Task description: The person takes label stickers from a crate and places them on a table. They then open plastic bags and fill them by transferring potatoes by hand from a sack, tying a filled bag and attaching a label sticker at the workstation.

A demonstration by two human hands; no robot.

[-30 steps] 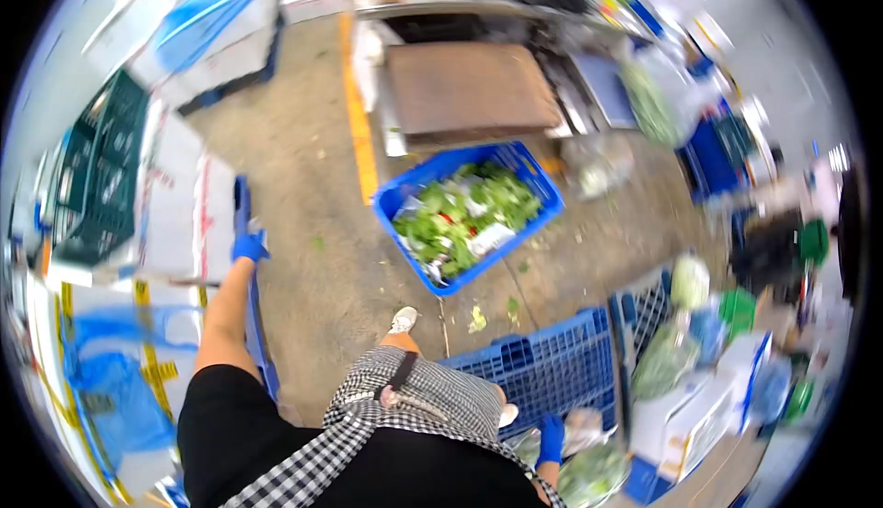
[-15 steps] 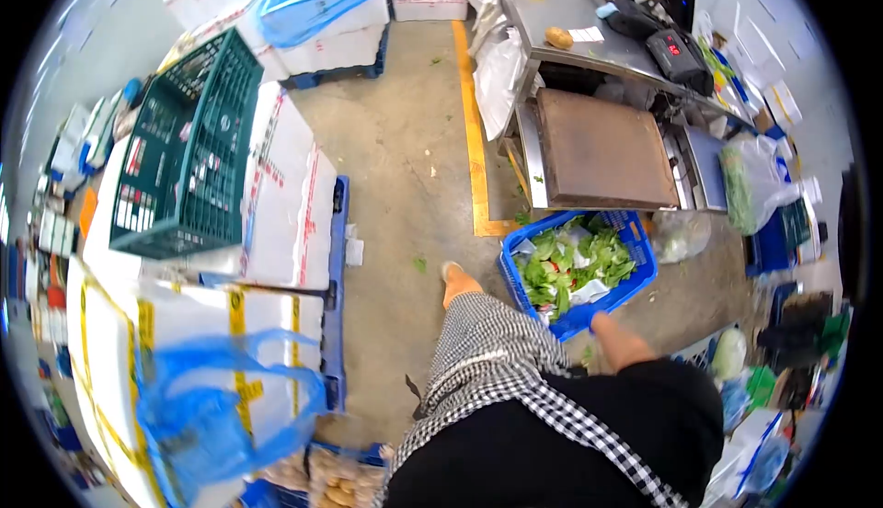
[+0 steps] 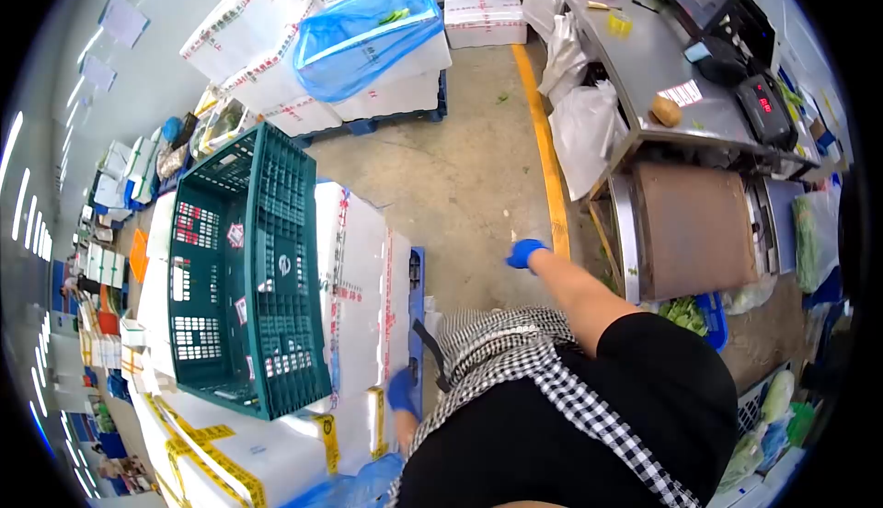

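Farthest left, upward and to the left of the left grip, a dark green slatted plastic crate stands tilted in view among the white boxes. Nearer the body, left of and below that grip, a white box bound with yellow tape runs along the lower edge. Close on the left grip's left side is a stack of white boxes with red lettering, and just below it a crumpled blue plastic bag. The blue-gloved left grip hangs low beside the person's apron; it is blurred, so whether it is grasping or touching anything cannot be told. Just beyond it runs the edge of a blue pallet under the stack. Farther right, the blue-gloved right grip is held out over the concrete floor, seemingly loosely bent, though how far the fingers close cannot be told. A yellow painted line passes just right of it. Beyond and right of that grip stands a stainless-steel surface; lower and to its right, leafy greens lie in a partly hidden blue plastic crate.
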